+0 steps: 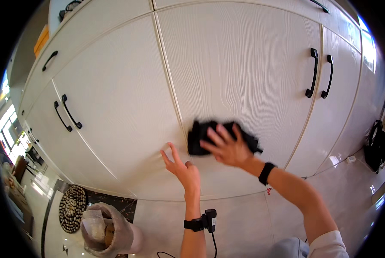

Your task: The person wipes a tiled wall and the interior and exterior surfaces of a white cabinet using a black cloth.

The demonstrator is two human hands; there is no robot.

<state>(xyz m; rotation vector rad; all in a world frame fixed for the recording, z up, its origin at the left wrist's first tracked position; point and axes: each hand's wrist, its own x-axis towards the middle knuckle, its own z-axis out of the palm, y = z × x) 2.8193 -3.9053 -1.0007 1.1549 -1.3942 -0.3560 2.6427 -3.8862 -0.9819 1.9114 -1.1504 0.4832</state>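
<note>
My right hand (229, 146), blurred and with fingers spread, presses a bunched black cloth (195, 142) flat against a white wood-grain cabinet door (237, 64). The cloth lies on the lower part of this door, near its left edge. To the left, my left hand (181, 167) has its fingers apart and holds nothing; its fingertips are at the neighbouring white door (115, 96). A black strap with a small device and a cable is on my left wrist, and a black band is on my right.
Black handles (313, 73) stick out from the doors. On the floor at lower left stand a lined waste bin (132, 238) with packaging in it and a round pebble-patterned mat (72, 209). A black bag (376, 146) and a white power adapter (351, 159) lie at the right.
</note>
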